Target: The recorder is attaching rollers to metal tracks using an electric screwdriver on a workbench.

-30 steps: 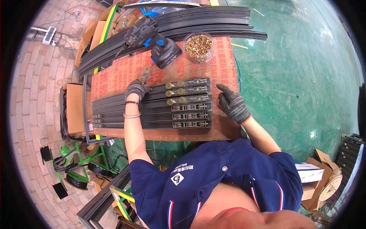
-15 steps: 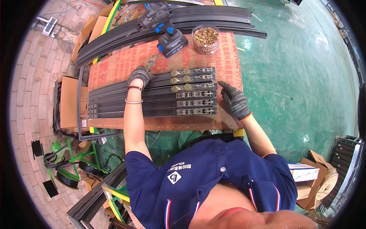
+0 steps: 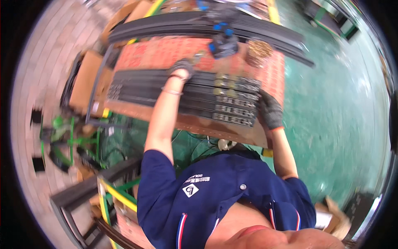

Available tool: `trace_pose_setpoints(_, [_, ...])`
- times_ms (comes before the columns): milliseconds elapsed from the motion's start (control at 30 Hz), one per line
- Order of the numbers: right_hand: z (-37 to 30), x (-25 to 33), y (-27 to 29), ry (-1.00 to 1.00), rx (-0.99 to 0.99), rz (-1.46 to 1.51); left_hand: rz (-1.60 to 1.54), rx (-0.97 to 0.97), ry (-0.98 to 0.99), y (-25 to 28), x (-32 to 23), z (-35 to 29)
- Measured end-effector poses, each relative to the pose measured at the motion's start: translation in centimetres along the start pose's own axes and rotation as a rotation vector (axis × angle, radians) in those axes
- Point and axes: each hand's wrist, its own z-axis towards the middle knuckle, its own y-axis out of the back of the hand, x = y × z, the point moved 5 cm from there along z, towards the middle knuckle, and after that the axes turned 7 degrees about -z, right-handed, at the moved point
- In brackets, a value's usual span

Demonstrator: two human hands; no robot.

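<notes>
My left hand [image 3: 182, 68], in a dark grey knit glove, is closed on a small roller carriage [image 3: 199, 54] that sticks out beyond its fingers, blurred by motion. It rests over the far side of a row of black metal rails [image 3: 166, 92] lying side by side. Near the right ends of these rails sit roller carriages [image 3: 232, 101], some with yellowish wheels and some with grey metal ones. My right hand [image 3: 271, 109], gloved the same way, is beside those rail ends with its fingers stretched toward them. Whether it touches them cannot be told.
A blue-and-black cordless drill [image 3: 224, 43] and a clear tub of brass-coloured screws [image 3: 259, 52] stand on the red-printed tabletop [image 3: 159, 50]. More long black profiles [image 3: 166, 25] lie across the far edge. Cardboard [image 3: 89, 81] leans at the left; a green reel stand [image 3: 70, 141] stands on the floor.
The whole view has swung, so the table appears tilted and further right. My right hand has come closer to the rail ends; my left still holds the roller carriage.
</notes>
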Motion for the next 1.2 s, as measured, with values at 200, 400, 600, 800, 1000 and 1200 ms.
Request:
trace_pose_setpoints(200, [0.3,-3.9,1.3,0.066,-0.082,0.155,-0.051,-0.157,0.056,1.6,0.0,-2.4])
trace_pose_setpoints(400, [0.1,1.0,3.5,0.155,0.203,0.426,-0.62,-0.226,-0.141,4.2,-3.9,-17.0])
trace_pose_setpoints(600, [-1.5,8.6,1.4,0.309,0.655,0.471,-1.209,0.069,-0.257,-3.8,-7.7,-23.4])
trace_pose_setpoints(800, [-3.6,11.4,-2.2,0.656,0.775,0.416,-1.029,0.26,-0.144,-6.1,-5.9,-26.5])
trace_pose_setpoints(1000, [-4.8,16.0,-4.4,0.525,0.758,0.515,-1.09,0.177,-0.227,-2.6,-2.1,-26.7])
trace_pose_setpoints(1200, [-3.9,25.6,-8.4,0.445,0.742,0.501,-1.545,0.061,-0.189,0.5,8.4,-26.6])
